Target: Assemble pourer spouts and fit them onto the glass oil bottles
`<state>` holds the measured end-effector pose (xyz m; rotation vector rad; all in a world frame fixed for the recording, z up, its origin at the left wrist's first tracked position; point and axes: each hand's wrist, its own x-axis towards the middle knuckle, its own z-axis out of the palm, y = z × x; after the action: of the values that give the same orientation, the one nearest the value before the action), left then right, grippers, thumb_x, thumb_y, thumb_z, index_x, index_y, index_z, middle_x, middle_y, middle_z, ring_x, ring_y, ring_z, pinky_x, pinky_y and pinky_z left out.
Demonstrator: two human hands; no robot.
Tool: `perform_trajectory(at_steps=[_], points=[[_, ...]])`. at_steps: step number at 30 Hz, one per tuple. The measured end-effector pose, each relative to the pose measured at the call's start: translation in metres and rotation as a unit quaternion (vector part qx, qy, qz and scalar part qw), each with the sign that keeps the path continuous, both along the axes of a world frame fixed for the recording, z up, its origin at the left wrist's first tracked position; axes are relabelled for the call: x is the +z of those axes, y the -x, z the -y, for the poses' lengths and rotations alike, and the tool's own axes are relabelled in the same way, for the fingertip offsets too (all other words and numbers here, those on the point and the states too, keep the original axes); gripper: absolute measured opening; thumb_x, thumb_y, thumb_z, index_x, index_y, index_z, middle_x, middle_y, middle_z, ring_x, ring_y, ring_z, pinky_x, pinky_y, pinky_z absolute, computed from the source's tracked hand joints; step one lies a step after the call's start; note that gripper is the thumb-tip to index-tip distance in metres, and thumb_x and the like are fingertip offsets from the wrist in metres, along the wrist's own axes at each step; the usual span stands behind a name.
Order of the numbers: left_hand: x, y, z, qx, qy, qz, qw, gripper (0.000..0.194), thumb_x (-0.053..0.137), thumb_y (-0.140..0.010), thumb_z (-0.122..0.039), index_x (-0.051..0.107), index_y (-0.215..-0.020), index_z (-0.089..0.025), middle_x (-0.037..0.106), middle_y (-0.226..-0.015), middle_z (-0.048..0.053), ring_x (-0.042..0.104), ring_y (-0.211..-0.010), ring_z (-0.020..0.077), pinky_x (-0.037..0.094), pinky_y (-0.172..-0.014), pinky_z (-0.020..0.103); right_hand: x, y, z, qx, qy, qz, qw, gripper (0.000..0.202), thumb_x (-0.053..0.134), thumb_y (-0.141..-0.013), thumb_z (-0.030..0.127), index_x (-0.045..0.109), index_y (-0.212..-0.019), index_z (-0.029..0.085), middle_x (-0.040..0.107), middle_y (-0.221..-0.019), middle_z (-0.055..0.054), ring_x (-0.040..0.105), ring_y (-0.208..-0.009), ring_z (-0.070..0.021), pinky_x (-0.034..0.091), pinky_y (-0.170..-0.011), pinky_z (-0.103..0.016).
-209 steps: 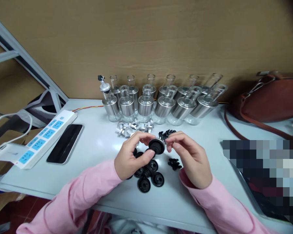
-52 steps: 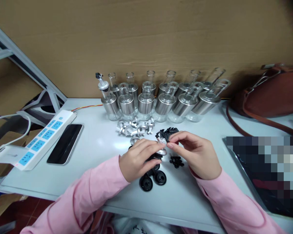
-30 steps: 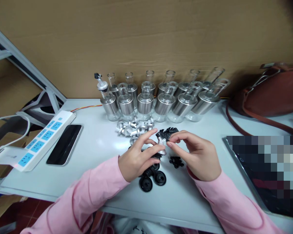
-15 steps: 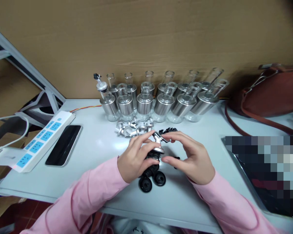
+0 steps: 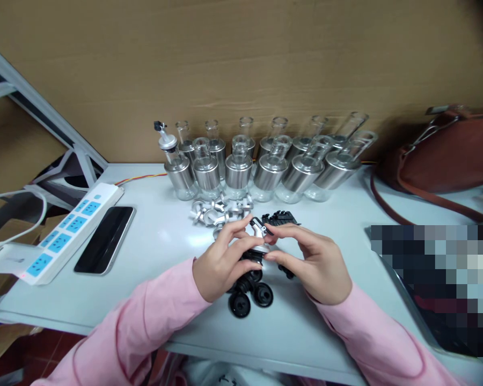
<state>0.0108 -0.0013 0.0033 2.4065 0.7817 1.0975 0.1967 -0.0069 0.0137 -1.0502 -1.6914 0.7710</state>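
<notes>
A bottle pourer, silver with a black flap on top and a black ribbed base, is pinched between the fingers and thumb of my left hand. My right hand closes on the same pourer from the other side, its thumb and fingers at the silver collar and black flap. Just below lie several round black stoppers. Small black parts sit behind my right fingers, and more show partly under that hand. Beyond my left hand is a pile of silver spouts.
Two rows of glass bottles with steel sleeves stand at the back; one bottle wears a pourer. Left are a phone and a power strip. A brown bag and a blurred-out flat object occupy the right side.
My right hand has moved slightly left, and its thumb and fingers have closed onto the pourer. My left hand keeps its hold almost unmoved. More of the small black parts now shows.
</notes>
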Motion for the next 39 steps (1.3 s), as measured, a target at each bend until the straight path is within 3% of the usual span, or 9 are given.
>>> perform_trajectory(at_steps=[3,5,13,20,28,39], points=[[0.0001,0.0006,-0.0014,0.001,0.006,0.008,1.000,0.026,0.046,-0.090,-0.026,0.046,-0.113,-0.015,0.039,-0.124,0.019,0.060,-0.094,0.0204,0.052,-0.083,0.039,0.0019,0.0018,0.0022,-0.007,0.003,0.003,1.000,0.002,0.067,-0.074,0.024,0.067,-0.073,0.022,0.069,-0.069,-0.003,0.063,-0.065,-0.0184,0.050,-0.063,-0.032],[0.0007,0.0013,-0.0023,-0.001,0.007,0.010,1.000,0.026,0.046,-0.090,-0.027,0.046,-0.112,-0.014,0.040,-0.123,0.019,0.060,-0.093,0.0201,0.053,-0.083,0.039,0.0024,0.0021,0.0034,-0.010,0.011,0.003,1.000,0.009,0.065,-0.076,0.022,0.064,-0.067,0.021,0.068,-0.065,-0.002,0.061,-0.060,-0.0171,0.048,-0.060,-0.031],[0.0028,0.0014,-0.0020,-0.017,-0.009,0.024,1.000,0.025,0.049,-0.089,-0.022,0.046,-0.113,-0.015,0.039,-0.125,0.019,0.059,-0.088,0.0171,0.053,-0.082,0.037,0.0024,0.0007,0.0013,0.023,0.061,-0.059,0.996,0.016,0.068,-0.071,0.025,0.060,-0.084,0.021,0.066,-0.076,-0.003,0.062,-0.073,-0.0172,0.051,-0.069,-0.030],[-0.0016,-0.0010,-0.0011,-0.029,-0.034,-0.019,0.999,0.024,0.046,-0.090,-0.022,0.047,-0.113,-0.015,0.041,-0.126,0.019,0.058,-0.093,0.0183,0.054,-0.082,0.037,0.0036,0.0034,-0.0025,0.007,0.148,-0.128,0.981,0.020,0.071,-0.068,0.035,0.060,-0.074,0.019,0.062,-0.065,-0.001,0.059,-0.057,-0.0136,0.051,-0.056,-0.026],[-0.0005,-0.0014,-0.0020,-0.044,-0.047,-0.039,0.997,0.024,0.044,-0.091,-0.020,0.047,-0.114,-0.012,0.024,-0.140,0.025,0.059,-0.097,0.0183,0.053,-0.086,0.034,0.0031,0.0011,-0.0040,-0.070,0.113,-0.124,0.983,0.011,0.069,-0.069,0.026,0.063,-0.076,0.020,0.063,-0.063,0.000,0.060,-0.058,-0.0127,0.051,-0.057,-0.024],[-0.0011,-0.0005,-0.0021,-0.043,-0.064,-0.046,0.996,0.024,0.042,-0.092,-0.021,0.048,-0.112,-0.011,0.030,-0.138,0.026,0.060,-0.097,0.0181,0.052,-0.089,0.034,0.0040,0.0021,-0.0030,-0.067,0.111,-0.125,0.984,0.005,0.069,-0.068,0.022,0.067,-0.073,0.020,0.066,-0.067,-0.001,0.061,-0.060,-0.0129,0.052,-0.059,-0.024]])
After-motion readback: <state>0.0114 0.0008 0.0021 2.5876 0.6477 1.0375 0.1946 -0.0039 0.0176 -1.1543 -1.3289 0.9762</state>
